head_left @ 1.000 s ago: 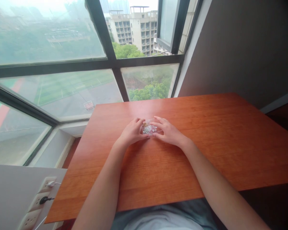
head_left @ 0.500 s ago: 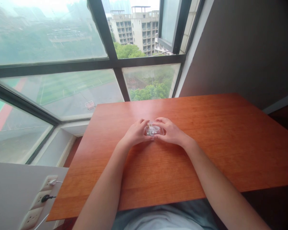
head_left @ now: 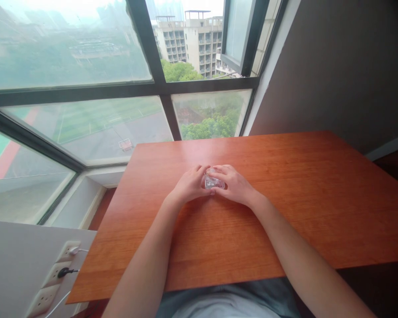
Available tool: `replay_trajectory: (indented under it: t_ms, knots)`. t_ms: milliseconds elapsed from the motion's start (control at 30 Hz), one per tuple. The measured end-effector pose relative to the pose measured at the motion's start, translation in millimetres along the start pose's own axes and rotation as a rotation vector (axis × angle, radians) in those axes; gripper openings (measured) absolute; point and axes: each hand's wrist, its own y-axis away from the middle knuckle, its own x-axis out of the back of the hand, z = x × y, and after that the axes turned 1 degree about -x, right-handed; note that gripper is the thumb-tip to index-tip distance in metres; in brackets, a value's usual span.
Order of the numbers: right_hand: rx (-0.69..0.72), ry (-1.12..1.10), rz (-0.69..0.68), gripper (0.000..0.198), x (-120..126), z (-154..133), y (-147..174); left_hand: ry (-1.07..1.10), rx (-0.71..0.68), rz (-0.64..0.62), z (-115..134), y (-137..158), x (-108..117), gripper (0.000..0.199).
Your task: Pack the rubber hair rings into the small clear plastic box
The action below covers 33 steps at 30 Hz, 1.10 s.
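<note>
A small clear plastic box [head_left: 214, 182] sits low over the middle of the wooden table, with small whitish and metallic-looking bits showing inside it. My left hand [head_left: 193, 183] is curled around its left side, thumb at the near edge and fingers at the far edge. From the right, my right hand [head_left: 235, 183] grips the same box, its fingers lying over part of the top and its thumb along the near side. The two thumb tips nearly meet in front. What the contents are is too small to tell.
The reddish-brown wooden table [head_left: 305, 194] reaches up to a dark-framed window [head_left: 166, 88]. A grey wall [head_left: 334, 70] rises at the right. Wall sockets [head_left: 51, 276] with a white and a black plug are at the lower left, beside the table's left edge.
My right hand has closed in to the left over the box, its fingers now covering more of the top. The box sits slightly further right in view, and the whole view has shifted a little.
</note>
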Motion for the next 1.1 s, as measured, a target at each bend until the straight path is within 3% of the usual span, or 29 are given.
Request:
replay_trajectory:
  t_ms: [1100]
  knots:
    - [0.009, 0.031, 0.005, 0.040, 3.9, -2.0, 0.3, -0.031, -0.020, -0.007, -0.4, -0.7, -0.2, 0.085]
